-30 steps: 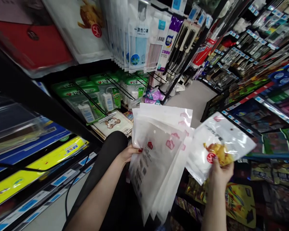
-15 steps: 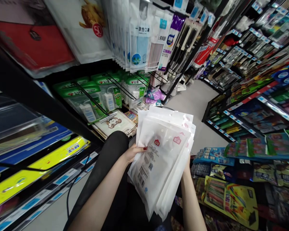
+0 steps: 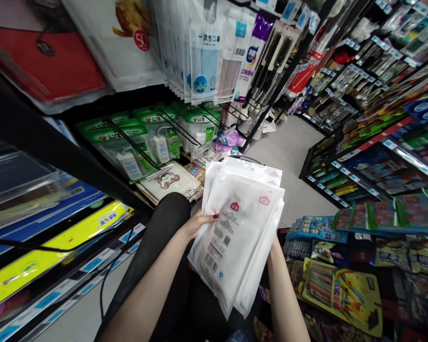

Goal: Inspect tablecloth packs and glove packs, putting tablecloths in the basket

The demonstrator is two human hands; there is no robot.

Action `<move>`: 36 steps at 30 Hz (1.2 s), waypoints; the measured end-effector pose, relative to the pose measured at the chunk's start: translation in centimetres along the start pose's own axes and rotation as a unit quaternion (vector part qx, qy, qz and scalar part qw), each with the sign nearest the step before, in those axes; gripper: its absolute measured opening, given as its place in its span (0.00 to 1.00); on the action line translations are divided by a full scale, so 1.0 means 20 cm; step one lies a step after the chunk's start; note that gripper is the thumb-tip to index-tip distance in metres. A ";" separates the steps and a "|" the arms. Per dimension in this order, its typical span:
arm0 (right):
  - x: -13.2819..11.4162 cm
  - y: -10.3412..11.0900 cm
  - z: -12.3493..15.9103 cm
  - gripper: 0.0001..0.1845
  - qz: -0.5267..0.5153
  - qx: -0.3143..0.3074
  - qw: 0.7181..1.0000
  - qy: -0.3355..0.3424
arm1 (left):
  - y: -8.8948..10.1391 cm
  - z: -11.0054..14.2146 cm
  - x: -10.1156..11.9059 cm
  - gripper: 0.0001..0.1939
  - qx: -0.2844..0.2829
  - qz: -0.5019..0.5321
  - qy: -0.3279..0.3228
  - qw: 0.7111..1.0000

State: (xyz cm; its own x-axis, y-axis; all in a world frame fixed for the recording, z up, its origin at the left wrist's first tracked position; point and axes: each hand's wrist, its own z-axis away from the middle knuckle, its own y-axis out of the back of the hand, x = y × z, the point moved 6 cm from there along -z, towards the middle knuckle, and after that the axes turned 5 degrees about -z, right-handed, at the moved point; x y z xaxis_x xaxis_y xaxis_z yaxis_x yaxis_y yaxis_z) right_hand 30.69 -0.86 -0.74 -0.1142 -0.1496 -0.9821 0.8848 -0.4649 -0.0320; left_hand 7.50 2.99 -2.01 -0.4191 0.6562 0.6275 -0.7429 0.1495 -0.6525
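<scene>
A stack of white plastic packets (image 3: 240, 228) with red logos, small print and a barcode is held above my lap. At its left edge, my left hand (image 3: 199, 223) is closed on the stack, the thumb with a dark red nail lying on the front packet. My right hand (image 3: 275, 244) supports the stack from the right side; its fingers are hidden behind the packets. What is inside the packets cannot be made out. Just beyond the left hand, a flat item with a monkey picture (image 3: 169, 180) lies on the low shelf.
Green-topped plug packs (image 3: 130, 156) hang on hooks at the left, below face mask packets (image 3: 205, 57). Snack bags (image 3: 342, 294) fill a rack close to my right arm. A black cable (image 3: 107, 270) hangs at lower left. Grey floor (image 3: 285, 142) runs between the shelves.
The stack has shifted slightly and the packets sit more evenly together, with the right-hand edges drawn in. Both hands keep their hold.
</scene>
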 end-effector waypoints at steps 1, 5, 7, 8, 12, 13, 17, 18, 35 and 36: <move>-0.01 -0.02 0.00 0.18 -0.004 -0.007 1.000 -0.011 | 0.00 0.00 0.01 0.22 0.000 -0.005 -0.004 1.000; -0.11 -0.01 0.06 0.19 0.020 0.079 0.996 0.042 | -0.01 -0.01 0.02 0.21 0.009 -0.028 -0.014 0.999; -0.20 0.04 0.14 0.16 0.047 0.168 0.978 0.117 | 0.00 -0.02 0.02 0.21 0.024 -0.037 -0.015 0.999; -0.25 0.05 0.20 0.14 0.060 0.193 0.968 0.149 | 0.00 -0.02 0.02 0.21 0.031 -0.040 -0.013 0.999; -0.40 -0.04 0.37 0.12 0.191 0.081 0.961 0.183 | 0.01 -0.02 0.02 0.21 0.042 -0.040 -0.004 0.998; -0.41 -0.08 0.39 0.12 0.244 0.038 0.955 0.167 | 0.01 -0.02 0.02 0.21 0.043 -0.038 -0.005 0.998; -0.40 -0.18 0.41 0.14 0.375 0.001 0.918 0.126 | 0.02 -0.02 0.02 0.22 0.053 -0.033 -0.002 0.998; -0.39 -0.19 0.41 0.14 0.368 0.002 0.921 0.125 | 0.02 -0.02 0.02 0.22 0.051 -0.033 0.001 0.998; -0.11 -0.03 0.30 0.23 -0.097 0.062 0.993 -0.039 | 0.06 -0.03 0.01 0.25 0.044 -0.059 0.012 0.997; -0.11 -0.01 0.30 0.24 -0.102 0.065 0.992 -0.044 | 0.06 -0.03 0.01 0.25 0.045 -0.068 0.014 0.997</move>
State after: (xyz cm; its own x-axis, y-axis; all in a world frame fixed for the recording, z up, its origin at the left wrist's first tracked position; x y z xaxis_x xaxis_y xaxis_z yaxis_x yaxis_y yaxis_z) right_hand 28.02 -5.57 2.43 -0.3290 -0.1143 -0.9374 0.7746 -0.6005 -0.1986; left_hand 6.85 3.72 -2.80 -0.2984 0.6544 0.6948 -0.8361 0.1718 -0.5209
